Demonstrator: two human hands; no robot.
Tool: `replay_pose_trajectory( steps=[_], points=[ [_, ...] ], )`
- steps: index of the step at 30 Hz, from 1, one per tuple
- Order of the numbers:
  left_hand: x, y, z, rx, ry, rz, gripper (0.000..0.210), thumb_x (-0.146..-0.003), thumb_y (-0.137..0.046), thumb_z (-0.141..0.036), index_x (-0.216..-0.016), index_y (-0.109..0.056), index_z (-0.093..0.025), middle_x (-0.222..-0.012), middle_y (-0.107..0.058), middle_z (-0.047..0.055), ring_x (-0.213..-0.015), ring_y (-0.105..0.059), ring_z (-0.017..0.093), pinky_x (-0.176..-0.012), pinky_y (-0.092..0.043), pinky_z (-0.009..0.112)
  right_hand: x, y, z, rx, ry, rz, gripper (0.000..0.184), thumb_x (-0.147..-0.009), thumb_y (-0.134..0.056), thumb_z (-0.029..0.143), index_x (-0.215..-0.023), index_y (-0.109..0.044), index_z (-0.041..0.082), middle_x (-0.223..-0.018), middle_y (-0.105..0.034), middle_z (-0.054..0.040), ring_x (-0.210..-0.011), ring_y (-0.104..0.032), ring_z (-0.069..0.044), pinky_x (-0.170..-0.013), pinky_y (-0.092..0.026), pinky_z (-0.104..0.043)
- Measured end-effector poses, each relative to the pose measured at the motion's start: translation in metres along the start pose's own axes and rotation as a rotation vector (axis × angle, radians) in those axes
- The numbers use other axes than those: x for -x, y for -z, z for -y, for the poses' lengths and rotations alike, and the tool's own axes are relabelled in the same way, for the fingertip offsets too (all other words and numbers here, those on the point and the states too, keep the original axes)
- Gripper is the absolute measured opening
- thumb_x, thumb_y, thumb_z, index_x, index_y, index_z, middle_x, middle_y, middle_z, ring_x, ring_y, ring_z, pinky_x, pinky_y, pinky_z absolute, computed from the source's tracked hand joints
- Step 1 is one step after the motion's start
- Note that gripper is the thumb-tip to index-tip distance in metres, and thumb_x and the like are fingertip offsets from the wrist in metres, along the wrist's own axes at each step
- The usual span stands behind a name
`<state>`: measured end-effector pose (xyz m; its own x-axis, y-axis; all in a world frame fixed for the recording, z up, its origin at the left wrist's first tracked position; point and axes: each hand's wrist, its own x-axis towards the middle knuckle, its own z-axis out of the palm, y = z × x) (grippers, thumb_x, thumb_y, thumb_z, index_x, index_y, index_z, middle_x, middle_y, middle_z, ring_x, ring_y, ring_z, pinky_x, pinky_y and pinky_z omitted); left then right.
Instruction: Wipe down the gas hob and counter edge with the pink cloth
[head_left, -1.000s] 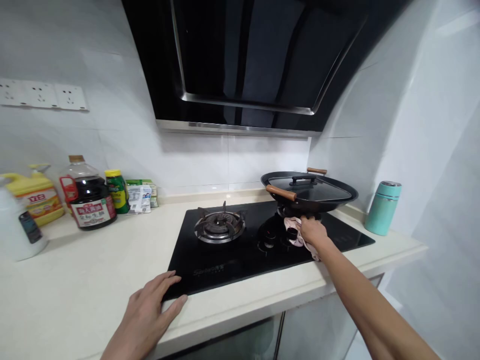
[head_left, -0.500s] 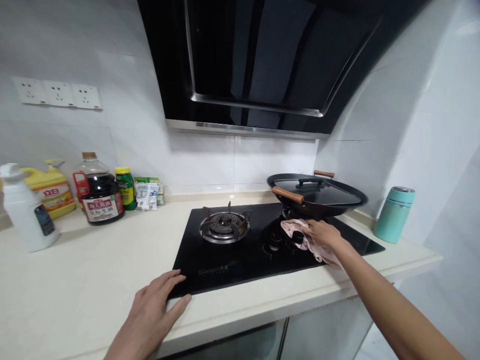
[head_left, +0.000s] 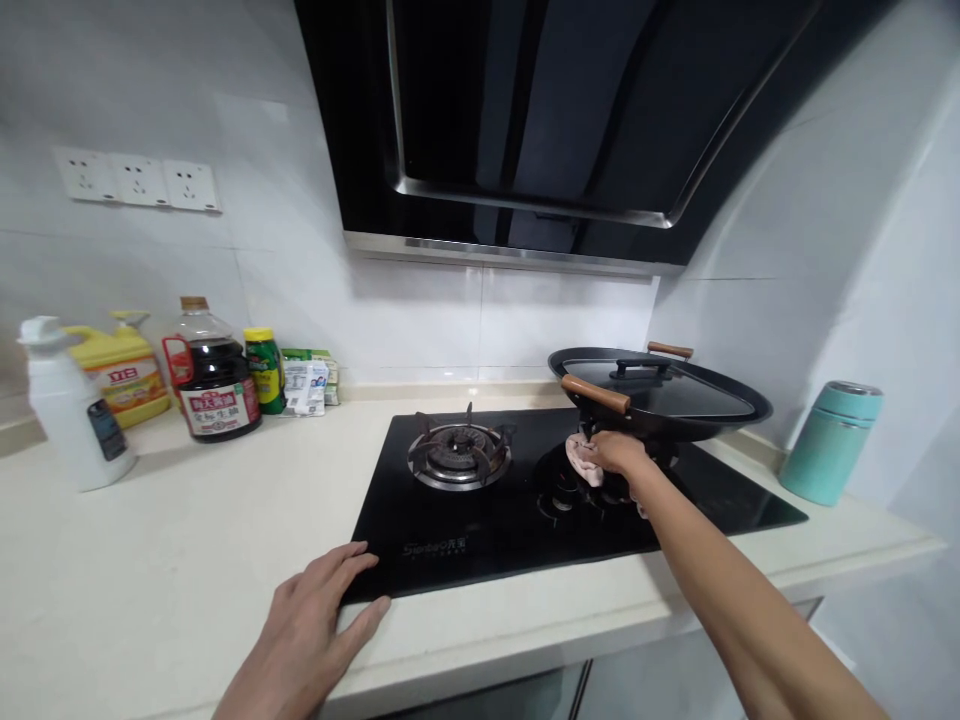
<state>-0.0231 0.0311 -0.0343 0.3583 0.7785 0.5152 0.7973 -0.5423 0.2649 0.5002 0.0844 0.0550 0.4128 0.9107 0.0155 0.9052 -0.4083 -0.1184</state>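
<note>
Resting at the front left corner of the black glass gas stove point(head_left: 465, 520) is my left hand point(head_left: 319, 610), its fingers spread and nothing in it. My right hand point(head_left: 619, 455) grips a pale pink cloth point(head_left: 583, 460), pressed on the stove just behind the control knobs point(head_left: 562, 495) and below the wok's near side. A black wok point(head_left: 720, 425) with a dark lid point(head_left: 667, 390) sits on the right burner; its near wooden handle point(head_left: 596, 393) is above my right hand. The left burner point(head_left: 459, 455) is bare. Part of the cloth is hidden by my hand and forearm.
A black range hood point(head_left: 510, 130) hangs over the stove. On the left counter stand a white bottle point(head_left: 71, 410), a yellow jug point(head_left: 124, 375), a soy sauce bottle point(head_left: 217, 380), a green jar point(head_left: 264, 370) and packets point(head_left: 307, 385). A turquoise flask point(head_left: 832, 445) stands at the right.
My right hand has pushed the cloth back from the knobs toward the wok, and the cloth is more bunched. My left hand stays on the stove corner. The view has shifted slightly.
</note>
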Motion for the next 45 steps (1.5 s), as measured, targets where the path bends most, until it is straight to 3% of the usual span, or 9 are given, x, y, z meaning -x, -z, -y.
replay_pose_trajectory(
  steps=[3,9,16,22,26,31,36,42,45],
  points=[
    [-0.001,-0.001,0.001,0.001,0.002,0.003,0.043,-0.090,-0.060,-0.060,-0.122,-0.072,-0.034,-0.139,-0.068,0.005,-0.128,-0.063,0.031,-0.106,-0.049,0.049,0.006,-0.004,0.010,-0.004,0.062,-0.020,0.052,-0.091,-0.058,0.063,-0.114,-0.076,0.019,-0.117,-0.073,-0.0187,-0.115,-0.067,-0.032,-0.094,-0.050,-0.038],
    [0.000,0.001,-0.002,0.007,0.018,0.005,0.042,-0.090,-0.060,-0.059,-0.122,-0.072,-0.034,-0.139,-0.068,0.004,-0.129,-0.062,0.031,-0.107,-0.049,0.049,0.009,-0.012,0.042,-0.028,0.248,-0.021,0.037,-0.089,-0.064,0.041,-0.124,-0.072,0.036,-0.129,-0.071,-0.0014,-0.118,-0.065,-0.023,-0.098,-0.047,-0.032],
    [0.003,0.007,-0.010,0.054,0.049,0.026,0.039,-0.092,-0.058,-0.056,-0.121,-0.072,-0.034,-0.141,-0.065,0.004,-0.132,-0.059,0.030,-0.110,-0.046,0.050,0.006,-0.012,0.094,-0.028,0.370,0.009,0.041,-0.087,-0.064,0.034,-0.127,-0.072,0.033,-0.130,-0.069,-0.0040,-0.117,-0.064,-0.024,-0.099,-0.046,-0.033],
    [0.005,0.007,-0.011,0.097,0.063,0.031,0.040,-0.094,-0.058,-0.056,-0.124,-0.071,-0.033,-0.143,-0.064,0.005,-0.132,-0.057,0.030,-0.112,-0.044,0.049,0.050,-0.010,0.115,0.021,0.507,0.020,0.049,-0.086,-0.068,0.055,-0.128,-0.071,0.030,-0.125,-0.066,-0.0088,-0.116,-0.061,-0.028,-0.098,-0.045,-0.035],
    [0.004,0.006,-0.011,0.110,0.043,0.013,0.039,-0.094,-0.058,-0.053,-0.124,-0.071,-0.031,-0.142,-0.065,0.006,-0.133,-0.057,0.029,-0.112,-0.043,0.049,0.084,-0.016,0.129,0.054,0.572,-0.064,0.050,-0.084,-0.074,0.055,-0.124,-0.069,0.026,-0.123,-0.062,-0.0125,-0.112,-0.059,-0.030,-0.096,-0.042,-0.038],
    [0.003,0.008,-0.013,0.112,0.058,0.022,0.038,-0.093,-0.058,-0.052,-0.122,-0.072,-0.032,-0.141,-0.066,0.005,-0.134,-0.058,0.030,-0.112,-0.043,0.050,0.134,-0.035,0.148,0.014,0.673,-0.196,0.040,-0.099,-0.056,0.060,-0.116,-0.067,0.025,-0.115,-0.061,-0.0099,-0.109,-0.056,-0.025,-0.094,-0.038,-0.036],
    [0.001,0.008,-0.010,0.071,0.043,0.028,0.040,-0.092,-0.057,-0.053,-0.123,-0.071,-0.032,-0.143,-0.065,0.005,-0.134,-0.058,0.031,-0.112,-0.044,0.051,0.171,-0.048,0.151,-0.187,0.722,-0.342,0.044,-0.100,-0.051,0.065,-0.107,-0.066,0.024,-0.104,-0.062,-0.0048,-0.100,-0.054,-0.022,-0.094,-0.036,-0.037],
    [-0.004,0.004,-0.003,0.050,0.026,0.021,0.043,-0.090,-0.056,-0.055,-0.122,-0.072,-0.030,-0.142,-0.067,0.006,-0.131,-0.060,0.031,-0.111,-0.045,0.052,0.172,-0.038,0.136,-0.188,0.584,-0.318,0.047,-0.087,-0.068,0.069,-0.117,-0.071,0.033,-0.132,-0.057,-0.0073,-0.120,-0.048,-0.031,-0.106,-0.028,-0.050],
    [-0.005,0.003,-0.001,0.058,0.012,0.018,0.044,-0.090,-0.056,-0.056,-0.120,-0.073,-0.029,-0.140,-0.068,0.007,-0.129,-0.062,0.030,-0.110,-0.047,0.050,0.177,-0.041,0.125,-0.219,0.604,-0.278,0.040,-0.090,-0.068,0.062,-0.116,-0.071,0.032,-0.128,-0.062,-0.0052,-0.120,-0.050,-0.029,-0.107,-0.029,-0.048]
  ],
)
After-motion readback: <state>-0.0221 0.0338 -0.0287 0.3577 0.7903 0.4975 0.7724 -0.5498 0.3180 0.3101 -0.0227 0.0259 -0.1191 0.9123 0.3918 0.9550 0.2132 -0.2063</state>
